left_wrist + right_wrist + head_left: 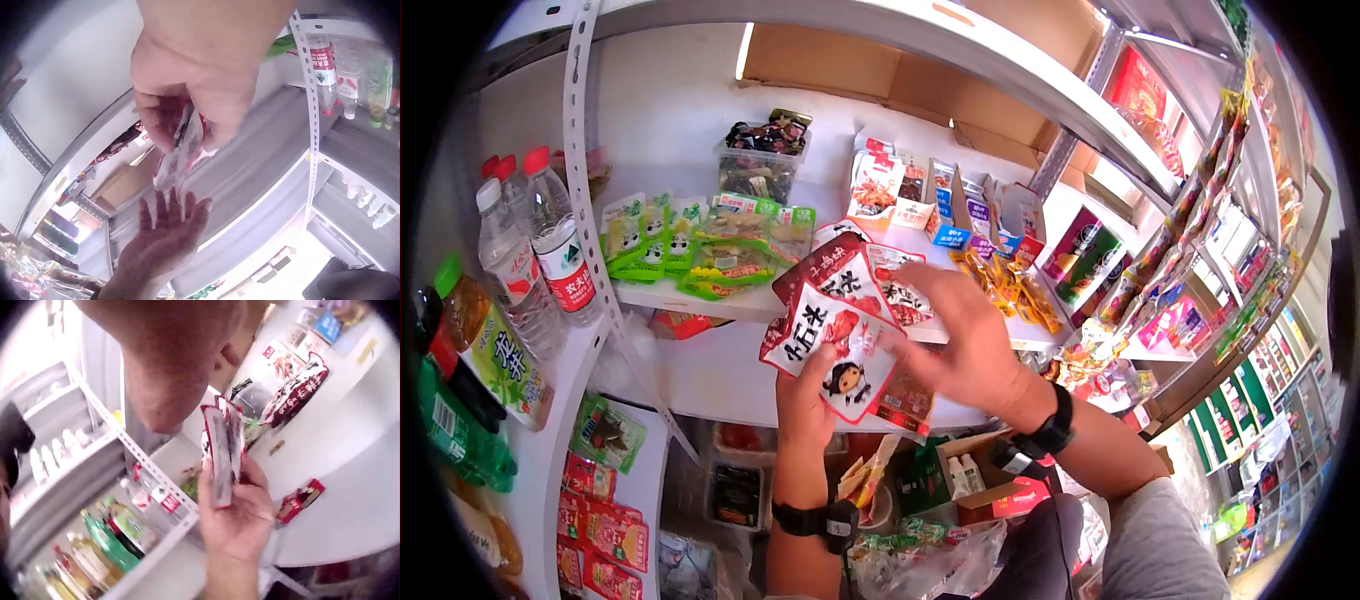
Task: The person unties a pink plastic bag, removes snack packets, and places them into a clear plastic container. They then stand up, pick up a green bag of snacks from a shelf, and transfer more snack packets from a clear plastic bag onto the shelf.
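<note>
My left hand [805, 400] grips a few red-and-white snack packets [850, 378], its thumb over the front one, which bears a cartoon figure and black lettering. The right wrist view shows the packets [222, 456] edge-on, standing up between the left hand's [240, 519] thumb and fingers. My right hand [970, 345] is just right of them, fingers extended and holding nothing. From the left wrist view, that right hand [165, 237] has its palm facing up and spread fingers close to the packets' end. Behind the packets, a maroon packet [805, 275] lies on the white shelf [730, 305].
Green snack packets [725, 250], a clear tub [760, 175] and small display boxes [950, 215] stand along the shelf. Bottles [560, 245] fill the left side behind a perforated metal post [580, 130]. Hanging snack strips [1190, 210] are at right; boxes and plastic bags [930, 560] lie below.
</note>
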Motion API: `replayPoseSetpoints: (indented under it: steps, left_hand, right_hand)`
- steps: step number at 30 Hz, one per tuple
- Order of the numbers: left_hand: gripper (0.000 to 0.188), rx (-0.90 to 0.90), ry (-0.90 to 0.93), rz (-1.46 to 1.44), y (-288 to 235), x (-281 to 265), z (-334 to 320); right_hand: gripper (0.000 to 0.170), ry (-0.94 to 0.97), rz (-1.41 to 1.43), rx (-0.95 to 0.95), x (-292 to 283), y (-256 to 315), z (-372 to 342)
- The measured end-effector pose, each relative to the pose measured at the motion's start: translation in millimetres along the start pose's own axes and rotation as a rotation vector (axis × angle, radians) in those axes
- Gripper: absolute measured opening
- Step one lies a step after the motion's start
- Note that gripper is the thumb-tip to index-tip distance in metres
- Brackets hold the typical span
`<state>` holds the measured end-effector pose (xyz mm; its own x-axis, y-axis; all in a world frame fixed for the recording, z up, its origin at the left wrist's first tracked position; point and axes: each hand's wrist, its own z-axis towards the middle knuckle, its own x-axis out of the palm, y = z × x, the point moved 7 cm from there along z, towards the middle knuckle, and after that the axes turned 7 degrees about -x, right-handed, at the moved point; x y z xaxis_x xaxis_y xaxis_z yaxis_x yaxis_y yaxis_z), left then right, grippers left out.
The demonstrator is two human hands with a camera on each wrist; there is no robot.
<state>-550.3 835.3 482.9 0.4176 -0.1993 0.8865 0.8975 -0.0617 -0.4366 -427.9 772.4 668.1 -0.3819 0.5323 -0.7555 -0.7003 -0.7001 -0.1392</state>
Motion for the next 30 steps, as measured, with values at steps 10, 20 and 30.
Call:
replayPoseSetpoints:
  steps: [10, 20, 30]
  left_hand:
    - [0.078, -0.050, -0.008, 0.168, -5.1, -1.7, -13.3]
    - [0.041, -0.363, -0.215, 0.757, 33.0, -125.5, -41.0]
    - [0.036, -0.278, -0.250, 1.379, -11.0, -140.5, -33.7]
  right_hand:
    - [0.047, 0.340, 0.908, 0.660, 105.3, -26.8, -16.1]
    - [0.047, -0.244, 0.506, 0.766, 70.8, -175.7, 92.0]
    - [0.061, -0.325, 0.062, 0.828, 174.6, -293.9, 167.6]
